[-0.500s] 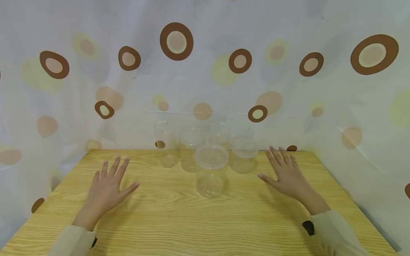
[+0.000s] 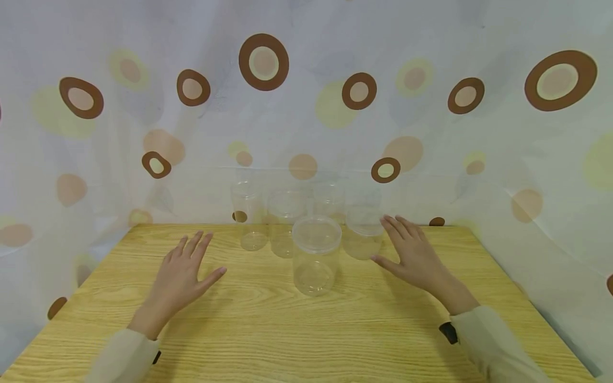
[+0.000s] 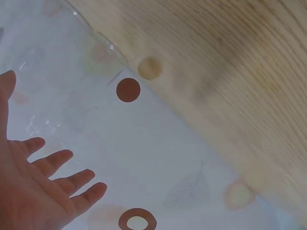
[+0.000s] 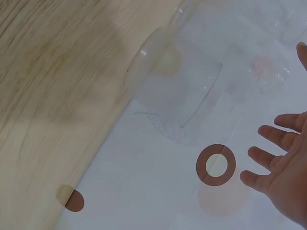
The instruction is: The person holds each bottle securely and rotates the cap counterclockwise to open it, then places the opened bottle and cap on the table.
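Several clear, lidded plastic jars stand upright in a group at the middle of the table. The nearest jar (image 2: 315,266) is in front. Behind it are a tall slim jar (image 2: 249,213) at the left, a wider jar (image 2: 282,229), another jar (image 2: 329,197) at the back and a short jar (image 2: 359,242) at the right. My left hand (image 2: 179,276) hovers left of the group, fingers spread and thumb toward the jars. Beside the short jar, my right hand (image 2: 416,260) has its fingers extended, fingertips overlapping the jar's edge in the head view. Both hands hold nothing.
The wood-grain table (image 2: 287,340) reaches back to a white curtain (image 2: 306,133) with brown rings and pastel dots, which also closes off both sides. Beige sleeves (image 2: 493,340) and dark wrist bands are on both arms.
Both hands have moved inward toward the jars, the left hand to the right and the right hand to the left. The jars have stayed in place.
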Motion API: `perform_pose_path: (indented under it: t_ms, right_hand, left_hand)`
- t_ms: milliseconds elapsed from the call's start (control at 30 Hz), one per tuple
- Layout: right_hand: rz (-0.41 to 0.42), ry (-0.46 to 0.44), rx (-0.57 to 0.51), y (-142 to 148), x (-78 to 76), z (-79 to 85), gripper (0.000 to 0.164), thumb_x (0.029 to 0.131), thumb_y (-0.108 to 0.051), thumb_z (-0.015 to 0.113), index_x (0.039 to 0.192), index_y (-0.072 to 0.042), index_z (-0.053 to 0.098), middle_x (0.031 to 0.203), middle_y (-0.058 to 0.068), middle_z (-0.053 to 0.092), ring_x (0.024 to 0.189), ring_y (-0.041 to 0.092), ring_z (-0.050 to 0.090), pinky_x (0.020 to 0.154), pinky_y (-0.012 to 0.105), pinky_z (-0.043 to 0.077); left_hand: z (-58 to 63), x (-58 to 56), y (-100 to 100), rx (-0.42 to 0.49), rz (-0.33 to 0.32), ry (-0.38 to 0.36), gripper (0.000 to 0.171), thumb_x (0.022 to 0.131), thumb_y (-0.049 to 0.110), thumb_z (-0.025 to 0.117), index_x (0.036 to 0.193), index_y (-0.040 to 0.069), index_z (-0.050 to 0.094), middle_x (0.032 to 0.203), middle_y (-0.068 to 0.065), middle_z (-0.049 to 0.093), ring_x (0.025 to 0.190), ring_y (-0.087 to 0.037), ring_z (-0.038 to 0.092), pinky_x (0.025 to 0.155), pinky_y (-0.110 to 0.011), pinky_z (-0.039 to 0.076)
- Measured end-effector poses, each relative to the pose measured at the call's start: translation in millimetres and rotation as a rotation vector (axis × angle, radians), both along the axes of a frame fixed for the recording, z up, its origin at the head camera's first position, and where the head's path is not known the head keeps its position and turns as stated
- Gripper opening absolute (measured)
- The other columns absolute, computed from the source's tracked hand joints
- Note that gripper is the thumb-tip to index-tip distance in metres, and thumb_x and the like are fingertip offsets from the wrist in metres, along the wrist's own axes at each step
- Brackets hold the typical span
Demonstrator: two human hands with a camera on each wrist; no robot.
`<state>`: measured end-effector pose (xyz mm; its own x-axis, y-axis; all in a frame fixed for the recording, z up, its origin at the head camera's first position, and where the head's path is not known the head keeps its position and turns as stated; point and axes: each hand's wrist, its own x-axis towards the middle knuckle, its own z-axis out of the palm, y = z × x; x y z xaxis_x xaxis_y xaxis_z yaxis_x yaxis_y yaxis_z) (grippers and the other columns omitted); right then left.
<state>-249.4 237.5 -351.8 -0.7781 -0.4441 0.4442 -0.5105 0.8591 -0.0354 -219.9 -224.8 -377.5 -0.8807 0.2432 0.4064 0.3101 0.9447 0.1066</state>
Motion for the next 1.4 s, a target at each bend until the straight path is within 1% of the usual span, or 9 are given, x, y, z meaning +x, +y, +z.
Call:
perform_pose_path:
  t_ms: [133,267,433,600,767,867,1000,1133,1400]
  right_hand:
    - [0.011,-0.031,-0.002,-9,-0.8,1.5,0.082,0.084,-0.051,0.058,0.141,0.000,0.029,0.144,0.017,0.034,0.131,0.039,0.027,0.105,0.056,0.022]
    - [0.032,-0.040,-0.017,-16,-1.2,2.0,0.082,0.083,-0.052,0.059,0.140,0.000,0.031,0.142,0.016,0.036,0.130,0.037,0.030,0.104,0.056,0.025]
    - [0.068,-0.039,-0.055,-24,-2.4,1.1,0.080,0.082,-0.050,0.061,0.139,-0.002,0.033,0.138,0.015,0.041,0.127,0.036,0.035,0.103,0.054,0.028]
    - [0.109,-0.060,-0.106,-34,-3.0,0.7,0.078,0.082,-0.049,0.061,0.139,-0.005,0.033,0.137,0.013,0.043,0.126,0.034,0.037,0.102,0.053,0.031]
    - [0.142,-0.103,-0.153,-44,-2.7,1.3,0.076,0.082,-0.047,0.062,0.140,-0.006,0.033,0.137,0.013,0.042,0.126,0.033,0.037,0.101,0.053,0.033]
    - [0.148,-0.133,-0.177,-49,-2.5,3.0,0.076,0.082,-0.047,0.063,0.140,-0.007,0.033,0.138,0.013,0.042,0.127,0.033,0.037,0.100,0.054,0.033]
    - [0.151,-0.168,-0.201,-53,-5.4,5.7,0.077,0.082,-0.047,0.063,0.140,-0.007,0.033,0.139,0.013,0.041,0.127,0.034,0.036,0.100,0.055,0.032]
    - [0.170,-0.211,-0.235,-57,-10.7,10.3,0.077,0.082,-0.047,0.063,0.141,-0.009,0.031,0.140,0.013,0.039,0.128,0.033,0.034,0.101,0.054,0.031]
    - [0.221,-0.349,-0.304,-65,-22.5,16.0,0.079,0.081,-0.048,0.064,0.142,-0.014,0.028,0.141,0.008,0.038,0.132,0.032,0.031,0.105,0.055,0.027]
  left_hand:
    - [-2.6,-3.3,9,0.014,-0.030,0.008,0.079,0.084,0.056,0.054,0.144,0.012,0.026,0.144,-0.017,0.033,0.129,-0.045,0.030,0.098,-0.062,0.030]
    - [-6.2,-6.2,18,0.025,-0.070,0.027,0.080,0.083,0.056,0.056,0.143,0.011,0.028,0.142,-0.017,0.038,0.127,-0.042,0.036,0.097,-0.059,0.033]
    - [-10.6,-8.9,31,0.039,-0.120,0.045,0.079,0.081,0.056,0.058,0.141,0.011,0.032,0.137,-0.015,0.043,0.123,-0.037,0.042,0.095,-0.054,0.038]
    - [-15.3,-12.7,44,0.060,-0.162,0.055,0.078,0.080,0.054,0.061,0.140,0.012,0.034,0.132,-0.013,0.049,0.119,-0.033,0.047,0.093,-0.052,0.041]
    - [-17.3,-12.6,57,0.092,-0.188,0.046,0.079,0.078,0.053,0.064,0.140,0.012,0.035,0.129,-0.013,0.052,0.115,-0.033,0.051,0.090,-0.051,0.044]
    - [-17.7,-13.0,66,0.121,-0.195,0.034,0.079,0.077,0.053,0.065,0.139,0.012,0.037,0.128,-0.012,0.053,0.114,-0.033,0.053,0.089,-0.051,0.045]
    - [-18.0,-16.9,77,0.163,-0.201,-0.003,0.079,0.077,0.053,0.065,0.138,0.013,0.038,0.131,-0.010,0.052,0.116,-0.031,0.052,0.090,-0.050,0.044]
    - [-17.1,-21.4,88,0.226,-0.210,-0.058,0.080,0.077,0.054,0.065,0.139,0.012,0.037,0.134,-0.009,0.049,0.120,-0.030,0.049,0.094,-0.048,0.042]
    - [-14.2,-29.2,110,0.372,-0.236,-0.206,0.082,0.075,0.051,0.068,0.140,0.015,0.034,0.135,-0.006,0.048,0.124,-0.028,0.046,0.096,-0.048,0.041]
